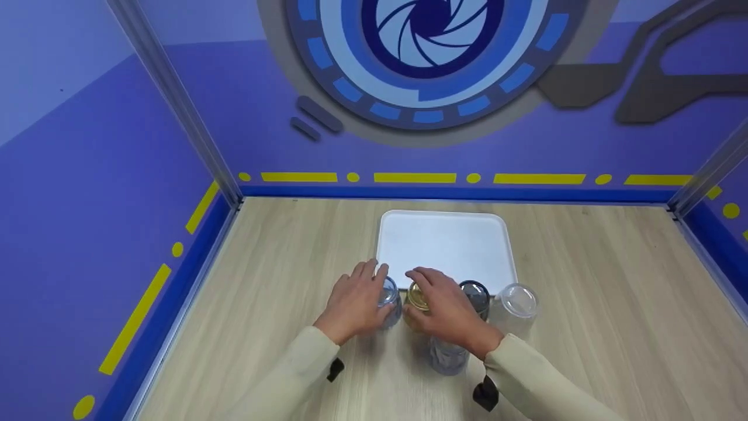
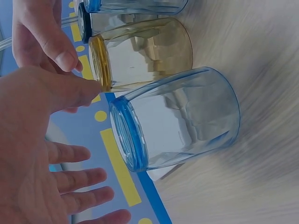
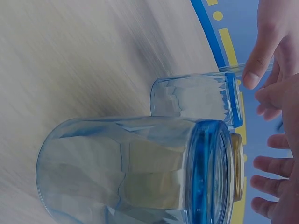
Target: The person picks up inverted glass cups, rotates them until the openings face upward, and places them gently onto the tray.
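Note:
My left hand point(image 1: 355, 304), fingers spread, is beside a blue-tinted glass point(image 1: 389, 299) whose thick base faces up. In the left wrist view, its fingers extend past that blue glass point(image 2: 187, 123) without curling round it. The right hand point(image 1: 447, 307) reaches over an amber glass point(image 1: 417, 298), partly hiding it. In the right wrist view, its fingers point(image 3: 273, 165) are loosely extended near the base of the amber glass point(image 3: 238, 163). A second blue-tinted glass point(image 1: 449, 358) stands below the right palm, large in the right wrist view.
Right of the amber glass stand a dark glass point(image 1: 475, 297) and a clear glass point(image 1: 515, 310), bases up. A white tray point(image 1: 445, 248) lies just behind the glasses on the wooden table point(image 1: 584, 280). Printed panels point(image 1: 193, 146) wall in the back and sides.

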Demonstrator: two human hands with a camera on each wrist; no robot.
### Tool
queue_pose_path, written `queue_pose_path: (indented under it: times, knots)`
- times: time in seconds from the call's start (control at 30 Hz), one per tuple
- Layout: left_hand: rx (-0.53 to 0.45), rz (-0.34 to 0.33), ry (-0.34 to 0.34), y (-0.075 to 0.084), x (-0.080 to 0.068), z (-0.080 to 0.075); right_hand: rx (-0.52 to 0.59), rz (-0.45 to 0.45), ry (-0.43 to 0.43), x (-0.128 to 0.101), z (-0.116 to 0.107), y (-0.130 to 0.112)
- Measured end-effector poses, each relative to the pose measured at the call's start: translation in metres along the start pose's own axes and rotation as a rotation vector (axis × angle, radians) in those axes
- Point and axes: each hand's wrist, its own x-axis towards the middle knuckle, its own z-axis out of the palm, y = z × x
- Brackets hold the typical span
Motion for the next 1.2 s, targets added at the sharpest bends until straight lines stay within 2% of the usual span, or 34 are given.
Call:
queue_pose_path:
  times: [0.17, 0.47, 0.7, 1.2]
  knots:
    - [-0.014, -0.002, -0.006, -0.001, 0.003, 0.004, -0.009, -0.002, -0.001, 0.000, 0.000, 0.001]
    - [-0.052, -0.033, -0.056, -0.001, 0.005, 0.009, -0.014, 0.008, -0.003, 0.001, 0.002, 0.003]
    - [-0.071, -0.029, -0.065, -0.001, 0.008, 0.013, -0.013, -0.005, 0.012, 0.001, 0.003, 0.005]
    - [-0.062, -0.035, -0.077, -0.003, 0.012, 0.019, 0.006, 0.013, -0.013, 0.002, 0.005, 0.006]
